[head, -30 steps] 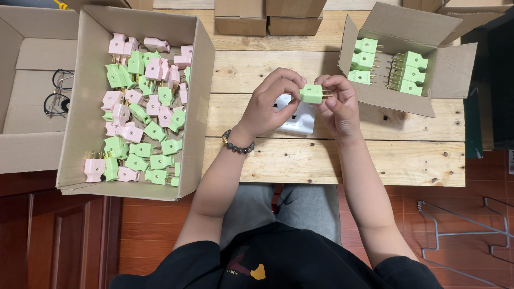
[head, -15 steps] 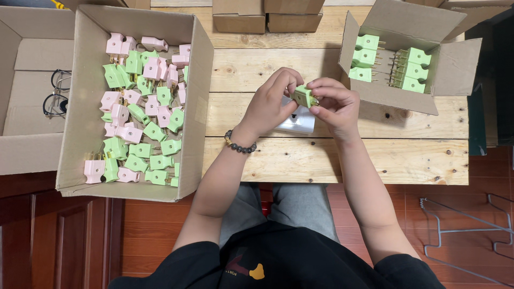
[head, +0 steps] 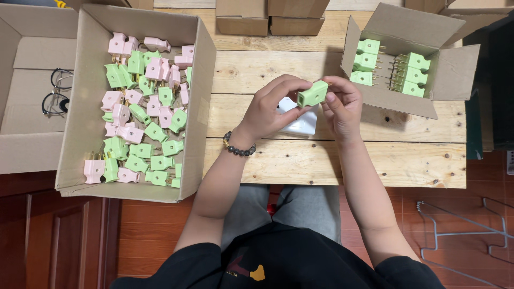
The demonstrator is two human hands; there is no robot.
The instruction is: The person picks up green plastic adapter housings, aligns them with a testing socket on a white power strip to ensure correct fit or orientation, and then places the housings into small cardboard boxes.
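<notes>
Both hands (head: 305, 107) pinch a blocky, smooth green plastic plug (head: 312, 94).

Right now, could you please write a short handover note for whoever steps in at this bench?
Left hand and right hand grip one green plug together above the wooden table.
Large box on the left: loose mix of pink and green plugs.
Small box on the right: green plugs only, laid in rows, partly filled.
White object lies under the hands.
Glasses sit in the far-left box.
Left: many mixed plugs in the large box.
</notes>
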